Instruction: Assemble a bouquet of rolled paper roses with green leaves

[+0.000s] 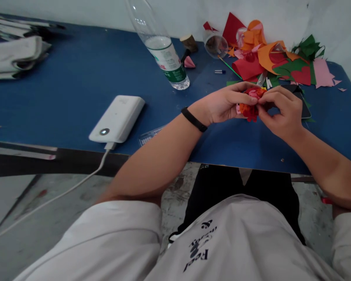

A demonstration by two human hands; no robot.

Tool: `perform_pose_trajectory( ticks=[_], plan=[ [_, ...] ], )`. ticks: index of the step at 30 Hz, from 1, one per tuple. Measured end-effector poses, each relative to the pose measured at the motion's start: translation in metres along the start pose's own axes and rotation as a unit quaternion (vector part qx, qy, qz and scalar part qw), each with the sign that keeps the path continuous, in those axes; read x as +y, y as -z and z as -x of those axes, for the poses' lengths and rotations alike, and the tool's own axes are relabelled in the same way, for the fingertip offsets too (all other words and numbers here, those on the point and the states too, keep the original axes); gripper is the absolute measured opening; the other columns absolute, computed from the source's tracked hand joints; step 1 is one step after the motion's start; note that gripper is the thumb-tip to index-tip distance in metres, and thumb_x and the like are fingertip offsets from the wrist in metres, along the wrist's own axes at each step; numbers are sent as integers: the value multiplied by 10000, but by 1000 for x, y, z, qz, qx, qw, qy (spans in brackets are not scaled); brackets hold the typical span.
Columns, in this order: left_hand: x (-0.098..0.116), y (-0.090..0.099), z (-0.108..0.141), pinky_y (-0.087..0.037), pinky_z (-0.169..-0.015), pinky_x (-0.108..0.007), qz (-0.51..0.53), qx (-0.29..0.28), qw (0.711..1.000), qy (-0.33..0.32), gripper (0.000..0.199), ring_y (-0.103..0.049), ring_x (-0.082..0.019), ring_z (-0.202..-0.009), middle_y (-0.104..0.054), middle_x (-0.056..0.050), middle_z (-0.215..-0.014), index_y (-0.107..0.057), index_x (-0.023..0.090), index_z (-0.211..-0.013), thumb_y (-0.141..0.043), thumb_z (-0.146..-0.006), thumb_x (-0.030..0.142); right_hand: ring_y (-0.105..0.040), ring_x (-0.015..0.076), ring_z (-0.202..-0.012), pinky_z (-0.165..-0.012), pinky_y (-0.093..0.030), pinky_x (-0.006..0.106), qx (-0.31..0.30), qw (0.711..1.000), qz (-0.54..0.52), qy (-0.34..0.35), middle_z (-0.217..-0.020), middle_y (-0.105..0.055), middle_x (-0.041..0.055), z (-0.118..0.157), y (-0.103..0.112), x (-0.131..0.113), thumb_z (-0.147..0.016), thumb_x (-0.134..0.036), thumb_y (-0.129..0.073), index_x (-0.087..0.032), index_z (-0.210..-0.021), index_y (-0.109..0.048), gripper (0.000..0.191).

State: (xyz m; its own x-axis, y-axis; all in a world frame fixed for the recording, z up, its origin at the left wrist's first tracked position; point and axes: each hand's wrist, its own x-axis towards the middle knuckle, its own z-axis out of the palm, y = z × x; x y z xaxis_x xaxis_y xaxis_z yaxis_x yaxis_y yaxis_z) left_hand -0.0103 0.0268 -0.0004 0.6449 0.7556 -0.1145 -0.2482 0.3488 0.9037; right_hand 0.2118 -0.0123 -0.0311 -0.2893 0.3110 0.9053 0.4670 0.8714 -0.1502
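Observation:
A small bunch of red, orange and pink paper flowers (250, 112) is held above the front part of the blue table. My left hand (226, 102) wraps round it from the left, with the thumb lying across its front. From the right, my right hand (283, 111) pinches the edge of the bunch between thumb and fingers. The fingers cover much of the paper. Just behind the hands lie scissors (261, 79) and a dark flat device (305, 105), partly hidden by my right hand.
Coloured paper scraps (273, 58) are heaped at the back right, beside a tipped clear cup (215, 45). A plastic bottle (166, 58) stands left of them. Further left are a white power bank (117, 119) with a cable (84, 180) and folded cloth (14, 54).

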Motion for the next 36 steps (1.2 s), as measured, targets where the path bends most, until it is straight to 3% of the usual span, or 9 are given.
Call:
perform_pose_trajectory(
  ticks=[4,10,14,21,24,27,30,33,36],
  plan=[
    [-1,0,-1,-661,-730,-227,15,17,1000,-10,324,-805,-112,-721,-836,19,-924,-756,171,-1246,-854,-965,45,-813,227,-790,-680,-708,384,12,999,11,-37,-979,-858,29,4,-1,2,-1153,-399,-750,-316,-1042,-780,142],
    [1,-3,2,-759,-986,-341,40,26,999,-10,438,-877,-142,-845,-880,4,-1017,-742,188,-1346,-885,-948,70,-844,246,-828,-684,-736,416,63,987,32,-142,-1002,-843,37,19,-14,11,-1183,-661,-738,-335,-1190,-678,331],
    [3,-3,3,-755,-977,-335,45,21,999,-13,461,-882,-155,-873,-887,-2,-1043,-743,189,-1349,-866,-925,57,-871,255,-906,-745,-762,439,74,985,36,-151,-1046,-851,44,21,-19,11,-1223,-630,-707,-335,-1243,-655,300],
    [0,-2,2,-644,-692,-230,27,-1,1000,-6,412,-817,-127,-737,-837,26,-953,-723,195,-1321,-862,-954,72,-821,279,-847,-796,-759,514,37,990,49,-128,-959,-842,58,15,-9,-2,-1185,-630,-737,-329,-1036,-751,336],
    [-2,-2,0,-659,-746,-235,21,15,1000,-10,398,-809,-109,-724,-831,35,-952,-738,194,-1322,-852,-963,65,-840,293,-877,-846,-768,529,15,989,63,-131,-975,-867,66,11,-4,-5,-1173,-567,-789,-345,-1027,-767,267],
    [-3,-2,-1,-685,-787,-247,34,28,999,-19,401,-823,-109,-744,-844,37,-984,-737,196,-1305,-866,-949,63,-879,276,-901,-839,-772,494,39,994,15,-99,-1001,-901,40,8,-4,-4,-1183,-495,-783,-356,-1080,-787,174],
    [-3,-5,-1,-686,-770,-236,50,31,998,-28,394,-836,-114,-763,-853,36,-993,-727,196,-1266,-898,-935,73,-909,266,-945,-856,-788,476,66,993,-26,-96,-1052,-910,26,10,-8,-1,-1194,-542,-753,-353,-1197,-780,191],
    [-3,-9,0,-687,-769,-234,57,38,997,-36,378,-841,-120,-782,-855,35,-989,-715,204,-1244,-895,-941,68,-910,292,-1002,-906,-797,524,56,991,-2,-118,-1126,-898,45,14,-11,1,-1197,-587,-717,-353,-1281,-753,251],
    [-4,-14,1,-693,-785,-241,61,54,996,-42,368,-840,-120,-794,-851,37,-984,-696,206,-1223,-862,-951,22,-888,295,-970,-895,-789,538,45,992,28,-114,-1131,-895,49,15,-10,-2,-1177,-470,-705,-365,-1262,-756,145]
  ],
)
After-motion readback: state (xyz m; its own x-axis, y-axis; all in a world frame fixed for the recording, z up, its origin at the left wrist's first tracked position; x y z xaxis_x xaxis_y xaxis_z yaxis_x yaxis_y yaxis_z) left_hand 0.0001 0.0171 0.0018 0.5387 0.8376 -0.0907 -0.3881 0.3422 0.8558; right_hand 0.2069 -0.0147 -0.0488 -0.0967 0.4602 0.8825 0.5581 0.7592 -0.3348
